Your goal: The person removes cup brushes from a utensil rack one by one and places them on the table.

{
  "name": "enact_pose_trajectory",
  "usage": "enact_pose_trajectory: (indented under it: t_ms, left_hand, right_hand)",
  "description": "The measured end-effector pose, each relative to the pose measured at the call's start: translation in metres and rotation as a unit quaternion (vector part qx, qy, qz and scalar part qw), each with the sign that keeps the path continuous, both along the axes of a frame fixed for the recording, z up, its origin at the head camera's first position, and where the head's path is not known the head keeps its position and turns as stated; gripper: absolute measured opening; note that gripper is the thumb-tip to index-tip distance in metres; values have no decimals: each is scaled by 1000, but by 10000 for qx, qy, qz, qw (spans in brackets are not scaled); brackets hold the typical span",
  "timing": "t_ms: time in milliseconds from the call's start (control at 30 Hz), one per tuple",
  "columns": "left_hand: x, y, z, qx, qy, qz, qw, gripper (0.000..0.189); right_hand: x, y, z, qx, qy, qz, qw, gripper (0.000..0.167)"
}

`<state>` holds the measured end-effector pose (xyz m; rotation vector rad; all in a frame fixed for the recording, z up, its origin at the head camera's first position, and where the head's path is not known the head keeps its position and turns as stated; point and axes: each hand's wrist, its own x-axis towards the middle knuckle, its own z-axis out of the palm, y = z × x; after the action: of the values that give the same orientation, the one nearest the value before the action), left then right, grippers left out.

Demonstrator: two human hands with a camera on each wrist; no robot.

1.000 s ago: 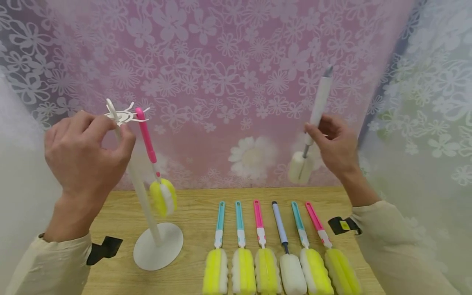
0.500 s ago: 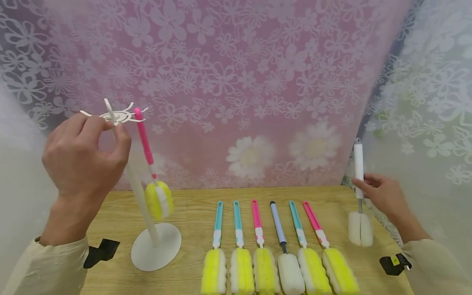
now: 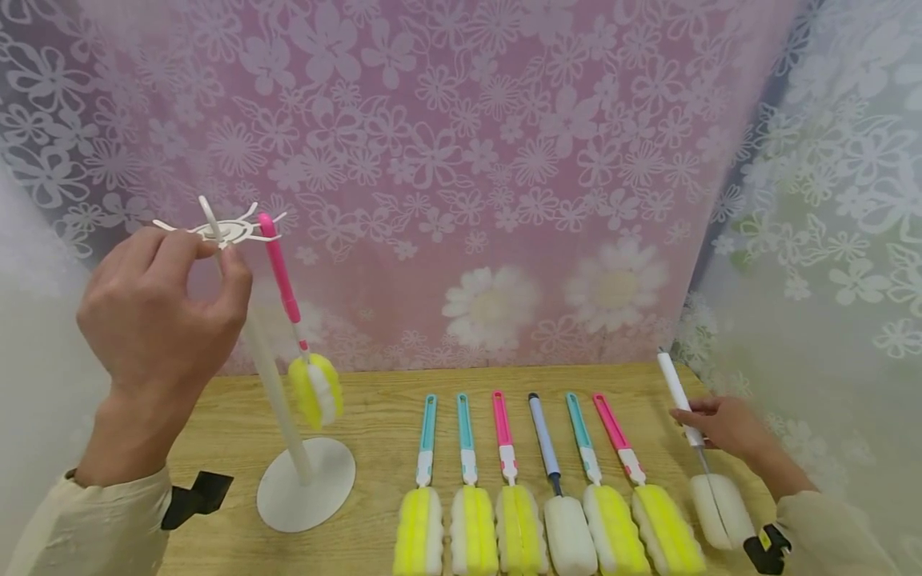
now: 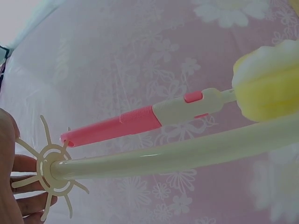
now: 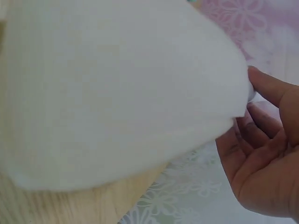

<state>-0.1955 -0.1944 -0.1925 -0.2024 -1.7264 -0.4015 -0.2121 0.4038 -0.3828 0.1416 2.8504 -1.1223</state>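
At the left, my left hand [image 3: 162, 320] pinches the top of a white hanging stand [image 3: 266, 376], just under its ring of hooks. From one hook hangs a pink-handled sponge brush [image 3: 281, 276], its yellow and white head beside the pole. In the left wrist view, fingers show behind the hook ring [image 4: 45, 163]. At the table's right side, my right hand [image 3: 738, 436] grips a white sponge brush [image 3: 720, 512] by its white handle, tilted with the head toward me. The white sponge head [image 5: 121, 93] fills most of the right wrist view.
Several sponge brushes lie in a row on the wooden table [image 3: 374, 400], including a blue-handled brush [image 3: 544, 436] and a pink-handled brush [image 3: 612, 424] nearest my right hand. The stand's round base [image 3: 306, 500] rests at left. Flowered cloth [image 3: 490, 200] closes off the back and sides.
My right hand has carried the white sponge brush from mid-air out to the right and down, to beside the row's right end. My left hand has stayed at the stand's top.
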Motion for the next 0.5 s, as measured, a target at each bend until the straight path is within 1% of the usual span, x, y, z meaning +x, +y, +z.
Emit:
enact_pose_trajectory:
  t_ms: [133,267,367,500]
  left_hand:
    - [1,0,1,-9,-11,38,10000,41]
    - [1,-1,0,26,-3,56,10000,40]
    - [1,-1,0,39,2,37,10000,38]
    - [0,-1,0,30,-25,33,10000,38]
  right_hand:
    - [-1,0,-13,223,-229,66,9995,47]
    - [-2,-3,-26,415,-348,21,9985,45]
    - [-1,-4,-31,507,-422,-37,9978,45]
    - [0,-5,-34,490,-472,-102,9976,40]
